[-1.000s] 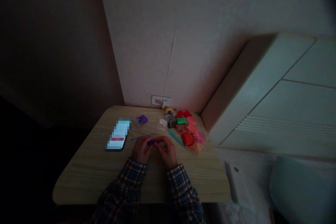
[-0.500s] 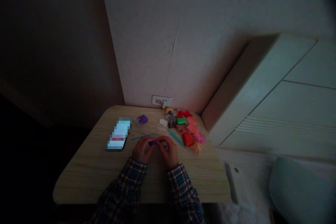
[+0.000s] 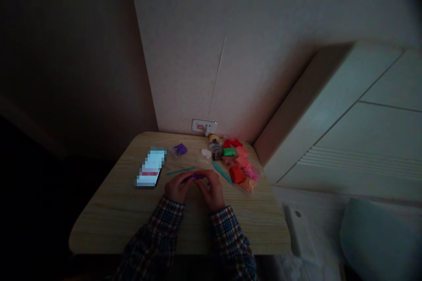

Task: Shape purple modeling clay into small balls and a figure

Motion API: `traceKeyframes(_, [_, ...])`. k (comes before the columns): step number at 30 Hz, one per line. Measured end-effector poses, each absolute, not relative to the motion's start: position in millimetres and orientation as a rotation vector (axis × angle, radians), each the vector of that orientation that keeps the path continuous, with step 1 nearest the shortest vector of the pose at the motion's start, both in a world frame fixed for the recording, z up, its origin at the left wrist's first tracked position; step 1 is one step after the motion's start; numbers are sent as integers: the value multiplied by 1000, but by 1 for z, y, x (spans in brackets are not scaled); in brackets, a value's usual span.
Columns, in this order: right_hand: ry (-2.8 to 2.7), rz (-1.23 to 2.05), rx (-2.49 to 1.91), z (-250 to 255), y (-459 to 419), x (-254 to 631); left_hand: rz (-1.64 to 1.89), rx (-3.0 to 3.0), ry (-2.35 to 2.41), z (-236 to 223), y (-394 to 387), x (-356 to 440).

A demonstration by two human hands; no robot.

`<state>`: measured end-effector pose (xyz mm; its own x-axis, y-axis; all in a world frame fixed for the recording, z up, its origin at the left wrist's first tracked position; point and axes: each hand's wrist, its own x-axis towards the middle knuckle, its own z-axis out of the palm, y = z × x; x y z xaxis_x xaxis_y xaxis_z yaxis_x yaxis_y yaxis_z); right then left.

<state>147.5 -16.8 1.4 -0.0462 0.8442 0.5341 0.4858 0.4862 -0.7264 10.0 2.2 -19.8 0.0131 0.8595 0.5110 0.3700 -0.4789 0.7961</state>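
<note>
Between my two hands is a small piece of purple clay (image 3: 195, 176), pinched by the fingers of both. My left hand (image 3: 176, 188) closes on its left end. From the other side my right hand (image 3: 212, 189) grips it with thumb and fingers, which hide part of it. Just beyond my left hand lies a thin teal tool (image 3: 180, 171). Past my right hand rest more teal modelling tools (image 3: 223, 173), set at a slant. A purple clay packet (image 3: 180, 149) lies farther back on the wooden table (image 3: 108, 215).
A phone (image 3: 151, 167) with a lit, blurred screen lies at the left. Several clay packets, among them a red one (image 3: 236, 174) and a green one (image 3: 228, 152), crowd the right side. White clay (image 3: 206, 153) sits mid-back. Behind the table is a wall socket (image 3: 204, 126) with a plug.
The purple clay looks longer and thinner between my fingers, and my right fingers have shifted over it. The whole view has moved slightly; the things on the table stay put.
</note>
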Motion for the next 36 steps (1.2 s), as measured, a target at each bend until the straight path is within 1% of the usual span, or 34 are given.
traceKeyframes(5, [-1713,369,-1190,-3,-15,147,1414,1825,1198,-15,8,7])
traceKeyframes(9, [-1719,347,-1195,-3,-16,147,1372,1646,1150,-16,9,7])
traceKeyframes(18, [-1694,384,-1208,-3,-15,146,1341,1402,1146,-26,8,12])
traceKeyframes(25, [-1654,385,-1237,-2,-16,146,1305,1478,1116,-22,9,10])
traceKeyframes(31, [-1634,396,-1240,-6,-15,146,1348,1890,1180,-18,8,9])
traceKeyframes(36, [-1641,408,-1233,-7,-14,148,1386,1921,1210,-18,8,9])
